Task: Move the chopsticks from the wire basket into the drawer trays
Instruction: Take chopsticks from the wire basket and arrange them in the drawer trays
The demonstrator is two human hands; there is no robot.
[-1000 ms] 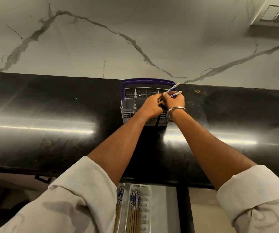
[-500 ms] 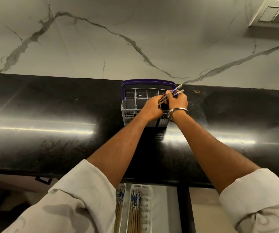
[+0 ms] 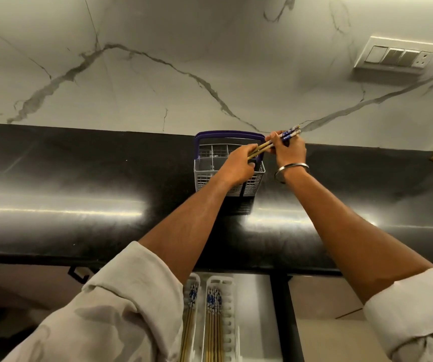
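Above the wire basket (image 3: 229, 176) at frame centre, both hands' fingers (image 3: 272, 139) grasp a chopstick pair (image 3: 275, 142): left hand (image 3: 238, 165) low, right hand (image 3: 289, 150) high.

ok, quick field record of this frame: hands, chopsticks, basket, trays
left hand: closed on lower ends of the chopsticks, over the basket
right hand: closed on the blue-patterned upper ends
chopsticks: a small bunch, tilted, lifted above the basket
wire basket: on black counter, purple handle, compartments look mostly empty
drawer trays: two white trays below the counter edge, both holding chopsticks
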